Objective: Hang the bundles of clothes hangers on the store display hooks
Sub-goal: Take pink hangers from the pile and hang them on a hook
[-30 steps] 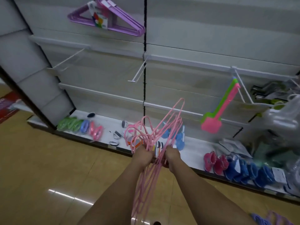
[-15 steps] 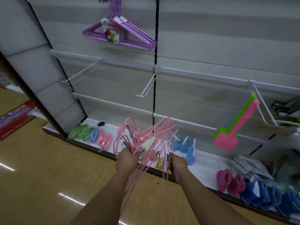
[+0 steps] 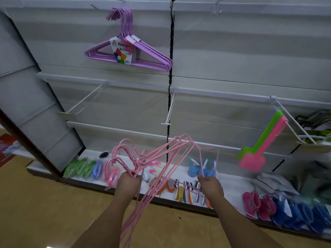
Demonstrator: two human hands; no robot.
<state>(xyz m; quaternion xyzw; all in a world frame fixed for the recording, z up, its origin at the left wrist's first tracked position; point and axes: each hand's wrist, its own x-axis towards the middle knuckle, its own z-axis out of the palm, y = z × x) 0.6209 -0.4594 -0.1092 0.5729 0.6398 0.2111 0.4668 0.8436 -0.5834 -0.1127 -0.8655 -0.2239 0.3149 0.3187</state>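
Observation:
A bundle of pink wire hangers [image 3: 161,158] is held low in front of the shelving. My left hand [image 3: 128,183] grips the necks just below the curved hooks. My right hand [image 3: 210,185] pinches thin pink wires at the bundle's right side, spread away from the rest. A purple hanger bundle [image 3: 132,54] with a paper label hangs on a hook high on the wall panel. Two white display hooks stick out bare below it, one at the left [image 3: 84,102] and one at the centre seam [image 3: 168,110].
A third hook at the right [image 3: 290,120] carries green and pink plastic pieces [image 3: 258,149]. The bottom shelf [image 3: 231,181] holds several small packaged goods, brushes and blue and pink slippers. A slanted grey end panel [image 3: 32,108] stands left. Tan floor lies below.
My hands have moved apart, spreading the pink hangers wider. The view has tilted up and closer to the shelving, so the purple bundle now sits lower in frame.

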